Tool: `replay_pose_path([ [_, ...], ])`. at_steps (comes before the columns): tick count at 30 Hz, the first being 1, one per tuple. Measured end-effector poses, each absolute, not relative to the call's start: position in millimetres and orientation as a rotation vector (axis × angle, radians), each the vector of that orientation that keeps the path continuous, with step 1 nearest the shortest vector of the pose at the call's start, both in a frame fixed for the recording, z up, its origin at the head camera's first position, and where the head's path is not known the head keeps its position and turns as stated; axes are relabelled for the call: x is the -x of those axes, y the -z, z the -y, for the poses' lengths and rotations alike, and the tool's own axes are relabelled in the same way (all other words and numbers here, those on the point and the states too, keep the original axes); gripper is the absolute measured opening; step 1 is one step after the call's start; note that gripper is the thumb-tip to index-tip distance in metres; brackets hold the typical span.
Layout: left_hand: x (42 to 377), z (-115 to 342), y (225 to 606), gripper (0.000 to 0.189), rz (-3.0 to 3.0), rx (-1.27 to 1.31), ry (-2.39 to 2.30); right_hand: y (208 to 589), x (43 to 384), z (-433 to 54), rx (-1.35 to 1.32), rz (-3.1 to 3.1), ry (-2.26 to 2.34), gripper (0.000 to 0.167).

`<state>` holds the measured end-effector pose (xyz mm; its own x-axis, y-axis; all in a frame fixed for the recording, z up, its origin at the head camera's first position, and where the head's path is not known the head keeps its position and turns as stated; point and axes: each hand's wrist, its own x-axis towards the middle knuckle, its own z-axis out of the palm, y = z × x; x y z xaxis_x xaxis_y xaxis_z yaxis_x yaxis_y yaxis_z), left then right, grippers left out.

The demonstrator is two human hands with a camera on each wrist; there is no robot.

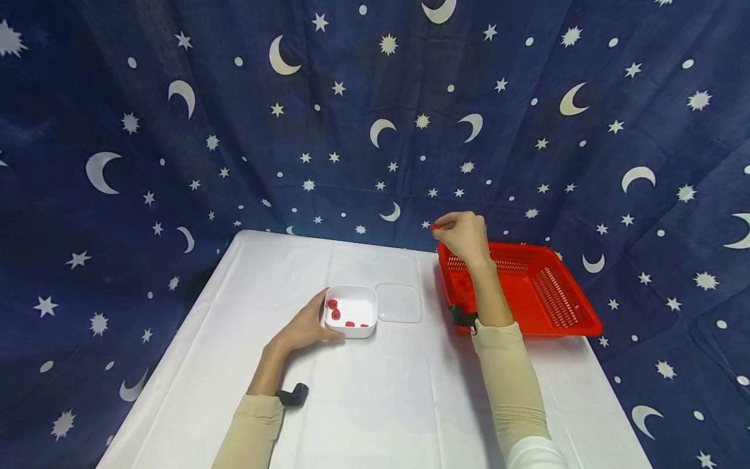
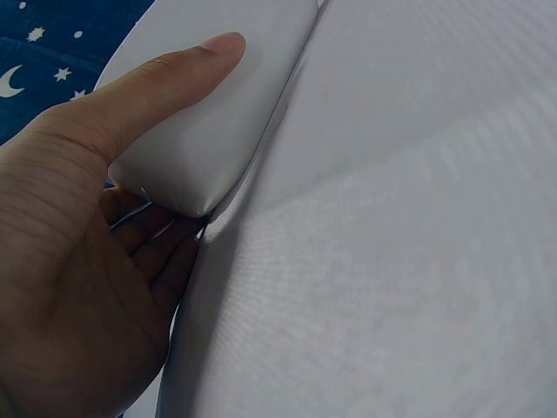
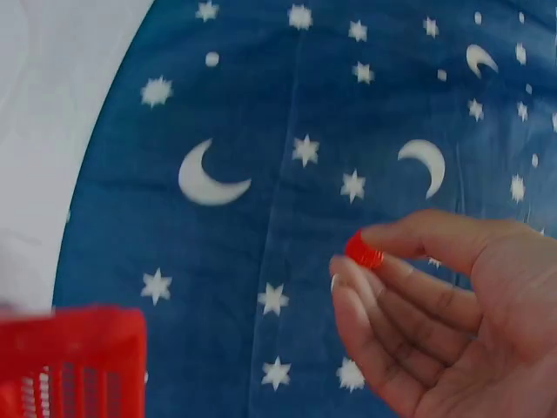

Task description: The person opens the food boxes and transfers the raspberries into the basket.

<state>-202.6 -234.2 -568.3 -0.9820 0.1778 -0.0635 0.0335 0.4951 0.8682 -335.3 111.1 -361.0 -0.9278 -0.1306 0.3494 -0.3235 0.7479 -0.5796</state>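
Observation:
In the head view, my left hand (image 1: 307, 324) holds a small white square box (image 1: 351, 331) at its left corner. The thumb lies along the box's near wall in the left wrist view, with the other fingers round the far side. Several small red pieces (image 1: 336, 314) lie inside the box along its left and near walls. My right hand (image 1: 465, 236) is raised over the far left corner of a red plastic basket (image 1: 571, 306). Between its thumb and fingertips it pinches a small red ribbed piece (image 3: 364, 251), raspberry-like in look.
A clear flat lid (image 1: 400, 303) lies just right of the white box. More red pieces (image 1: 465, 284) sit at the left side inside the slotted basket. White cloth (image 1: 363, 397) covers the table, and a dark blue curtain (image 1: 351, 117) with moons and stars hangs behind.

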Motion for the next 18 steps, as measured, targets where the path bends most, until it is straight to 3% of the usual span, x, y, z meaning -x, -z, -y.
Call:
replay_pose_path([
  [10,204,236,567,0.135,-2.587,-0.173,-1.495,371,355,-162,-0.034,2.815,-0.964,0.019],
  [18,206,234,575,0.135,-2.593,-0.219,-1.520,390,369,-189,0.068,2.961,-1.051,0.022],
])
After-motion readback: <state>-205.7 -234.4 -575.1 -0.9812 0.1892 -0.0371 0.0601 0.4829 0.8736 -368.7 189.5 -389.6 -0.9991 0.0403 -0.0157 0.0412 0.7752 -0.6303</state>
